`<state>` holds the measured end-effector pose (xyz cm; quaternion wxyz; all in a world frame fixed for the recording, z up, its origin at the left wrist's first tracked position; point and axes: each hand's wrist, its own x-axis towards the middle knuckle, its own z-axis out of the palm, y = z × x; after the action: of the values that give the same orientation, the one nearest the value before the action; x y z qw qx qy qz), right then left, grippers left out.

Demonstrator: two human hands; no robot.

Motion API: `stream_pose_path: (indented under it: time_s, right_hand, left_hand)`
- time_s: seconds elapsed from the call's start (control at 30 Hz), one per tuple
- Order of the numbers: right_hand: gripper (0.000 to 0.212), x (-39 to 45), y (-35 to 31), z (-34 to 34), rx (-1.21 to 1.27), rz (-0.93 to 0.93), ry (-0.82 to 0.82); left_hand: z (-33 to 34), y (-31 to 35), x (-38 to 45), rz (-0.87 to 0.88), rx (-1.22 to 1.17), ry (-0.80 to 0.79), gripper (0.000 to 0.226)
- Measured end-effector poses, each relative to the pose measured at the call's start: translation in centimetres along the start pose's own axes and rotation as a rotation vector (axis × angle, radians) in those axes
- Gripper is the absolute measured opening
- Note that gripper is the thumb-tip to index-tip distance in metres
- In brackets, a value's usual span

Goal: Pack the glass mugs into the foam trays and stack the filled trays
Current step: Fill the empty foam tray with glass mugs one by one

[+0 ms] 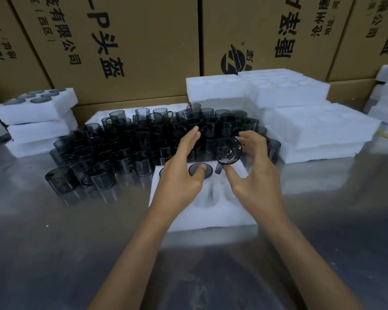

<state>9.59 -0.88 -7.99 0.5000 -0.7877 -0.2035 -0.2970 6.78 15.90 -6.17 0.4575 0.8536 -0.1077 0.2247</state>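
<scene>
Head view: right hand (253, 173) gripping smoked glass mug (227, 151), fingers curled round rim, mug tilted mouth toward camera, hovering over far right corner of foam tray (211, 211). Left hand (184, 173) hanging over tray's left part, fingers straight & together, thumb touching seated mug (199, 170) in far row. Loose mugs (143, 139) crowding far left on steel table (54, 231). Filled trays (36, 113) stacking far left, empty trays (300, 113) far right.

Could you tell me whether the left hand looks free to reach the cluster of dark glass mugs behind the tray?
Probably yes: the left hand is open, holds nothing, and nothing lies between it and the cluster of dark glass mugs.
</scene>
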Motion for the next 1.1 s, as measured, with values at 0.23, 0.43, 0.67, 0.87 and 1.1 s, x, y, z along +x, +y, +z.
stream_pose_path:
  time_s: [0.23,0.43,0.67,0.87,1.1]
  right_hand:
    - [0.075,0.2,0.4,-0.8,-0.035,-0.028,-0.015]
    - [0.066,0.6,2.3,-1.5,-0.052,0.074,-0.126]
    - [0.063,0.6,3.3,-0.9,-0.053,0.168,-0.154]
    - [0.066,0.6,3.5,-0.7,-0.09,0.242,-0.162]
    - [0.057,0.6,3.6,-1.1,-0.145,0.279,-0.206]
  left_hand:
    - [2.4,0.9,2.0,0.052,-0.036,0.004,0.064]
    - [3.7,-0.6,2.5,-0.024,-0.049,-0.179,0.07]
    - [3.8,-1.1,2.5,-0.102,0.032,-0.22,0.067]
    - [4.0,-1.3,2.4,-0.176,0.102,-0.217,0.053]
    - [4.2,-0.7,2.0,-0.142,0.263,-0.222,0.052]
